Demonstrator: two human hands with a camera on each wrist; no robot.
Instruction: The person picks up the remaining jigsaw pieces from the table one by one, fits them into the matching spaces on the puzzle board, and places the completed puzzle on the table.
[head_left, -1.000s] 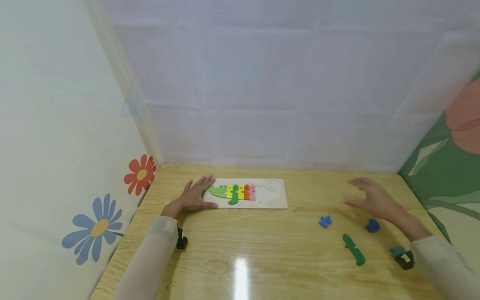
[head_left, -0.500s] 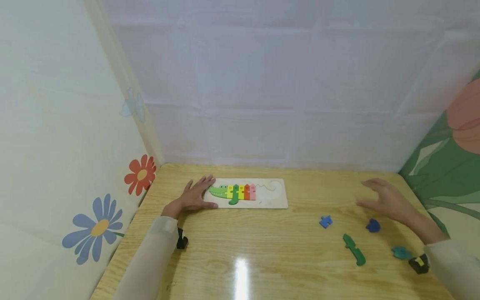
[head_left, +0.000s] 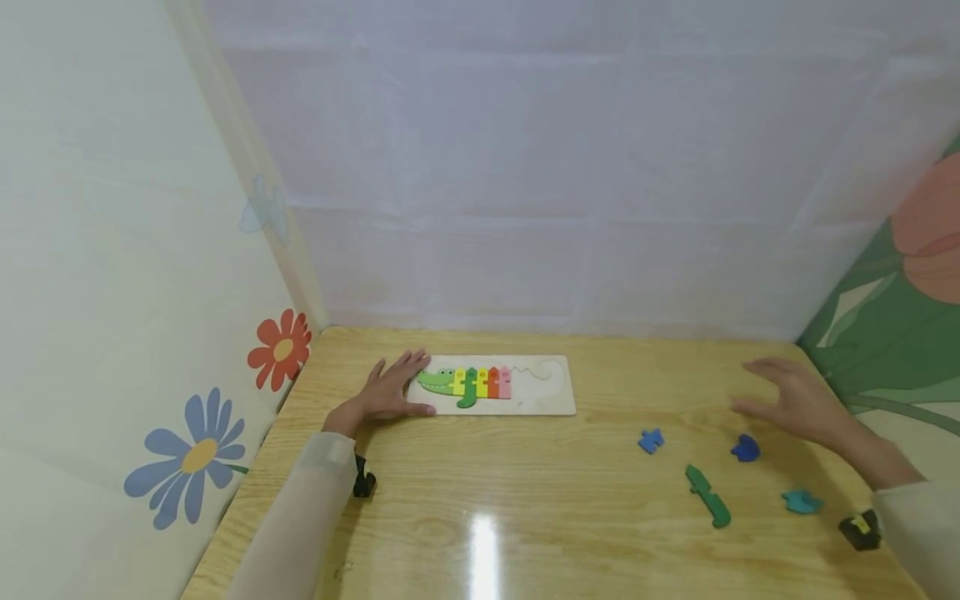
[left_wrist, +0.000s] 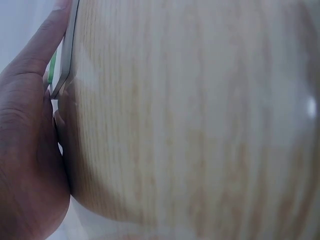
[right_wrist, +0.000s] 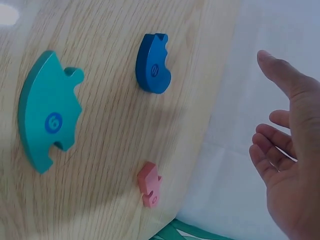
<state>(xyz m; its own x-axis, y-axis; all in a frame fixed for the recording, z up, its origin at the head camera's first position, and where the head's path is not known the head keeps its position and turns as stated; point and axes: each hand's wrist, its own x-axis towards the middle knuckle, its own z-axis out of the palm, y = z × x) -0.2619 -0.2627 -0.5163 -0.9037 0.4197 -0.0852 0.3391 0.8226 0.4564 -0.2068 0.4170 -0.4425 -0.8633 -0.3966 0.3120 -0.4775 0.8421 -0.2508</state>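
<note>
Fingers and thumb spread, my left hand point(head_left: 384, 392) rests at the left end of a wooden crocodile puzzle board point(head_left: 551, 402). In the left wrist view, the thumb point(left_wrist: 42, 42) lies along the board's edge. The crocodile head point(head_left: 437, 382) and several coloured body pieces point(head_left: 483, 383) sit in the board; its right part is bare with a tail outline. My right hand point(head_left: 798, 404) hovers above the table's right side, holding nothing. Below it lie a dark blue piece point(head_left: 746, 448) and a teal piece point(head_left: 802, 502). A pink piece point(right_wrist: 149, 185) shows in the right wrist view.
Left of those pieces, a blue puzzle piece point(head_left: 651, 442) and a long green piece point(head_left: 708, 497) lie on the wooden table point(head_left: 570, 517). A white cloth point(head_left: 525, 167) hangs behind the table, and flower-printed cloths stand at both sides.
My right hand has drifted to the right, uncovering more of the teal piece. The left hand and the puzzle pieces in view have stayed put.
</note>
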